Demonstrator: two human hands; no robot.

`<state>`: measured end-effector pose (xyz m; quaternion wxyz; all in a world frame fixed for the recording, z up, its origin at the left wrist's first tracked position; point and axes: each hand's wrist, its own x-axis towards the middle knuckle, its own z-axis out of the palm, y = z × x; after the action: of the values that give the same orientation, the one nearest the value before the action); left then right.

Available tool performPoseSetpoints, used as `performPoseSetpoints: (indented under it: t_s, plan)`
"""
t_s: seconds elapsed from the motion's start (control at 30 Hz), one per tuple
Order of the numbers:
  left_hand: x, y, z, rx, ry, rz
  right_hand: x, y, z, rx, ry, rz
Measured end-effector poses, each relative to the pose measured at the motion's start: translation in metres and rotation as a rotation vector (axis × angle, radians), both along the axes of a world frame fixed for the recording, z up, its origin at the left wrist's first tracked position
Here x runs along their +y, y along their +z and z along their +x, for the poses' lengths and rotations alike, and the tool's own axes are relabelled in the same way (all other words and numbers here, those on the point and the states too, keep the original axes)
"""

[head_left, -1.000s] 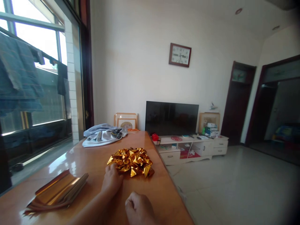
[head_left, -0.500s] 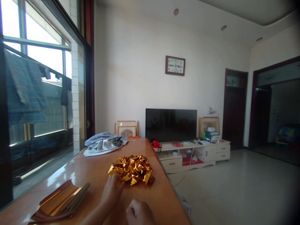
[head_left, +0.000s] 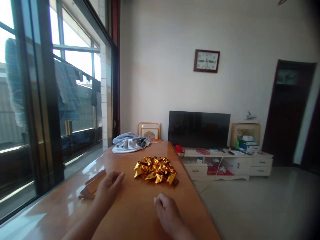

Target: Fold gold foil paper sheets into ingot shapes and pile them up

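Head view: right hand (head_left: 168,213) rests loosely curled on the table (head_left: 140,213), holding nothing. Left hand (head_left: 108,188) is half open and empty, beside the foil sheets (head_left: 92,186). Gold foil pile (head_left: 155,169) lies just beyond, apart from both hands. Farther back sits grey cloth (head_left: 130,144).

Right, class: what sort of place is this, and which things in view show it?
Most likely a home living room: a flat-screen television on a low white TV cabinet, a wall clock, and laundry hanging outside the window.
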<state>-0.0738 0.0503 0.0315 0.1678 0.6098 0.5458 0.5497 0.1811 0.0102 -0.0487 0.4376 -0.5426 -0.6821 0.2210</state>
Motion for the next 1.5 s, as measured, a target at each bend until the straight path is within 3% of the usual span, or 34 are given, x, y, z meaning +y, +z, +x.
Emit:
performPoseSetpoints:
  t_s: [0.07,0.17,0.3,0.43,0.67,0.83,1.1,1.5]
  plan:
    - [-0.008,0.005,-0.020,-0.075,0.084,0.025,0.001,-0.004,0.002,0.017,0.011,-0.003]
    - [-0.013,-0.001,-0.050,-0.150,0.283,0.077,0.004,-0.011,0.003,0.024,0.021,-0.003]
    - [-0.010,-0.023,-0.082,0.036,0.417,0.010,0.006,-0.018,0.004,0.018,0.048,-0.041]
    - [0.002,-0.037,-0.094,0.121,0.398,-0.022,0.003,-0.019,0.004,0.000,0.073,-0.089]
    - [0.017,-0.056,-0.094,0.296,0.247,-0.088,-0.002,-0.013,0.003,-0.013,0.082,-0.144]
    - [0.023,-0.070,-0.097,0.385,0.242,-0.155,-0.003,-0.012,0.003,-0.028,0.089,-0.186]
    - [0.024,-0.074,-0.096,0.456,0.242,-0.204,-0.003,-0.011,0.003,-0.039,0.092,-0.181]
    - [0.021,-0.070,-0.099,0.340,0.313,-0.293,-0.001,-0.014,0.005,-0.023,0.100,-0.200]
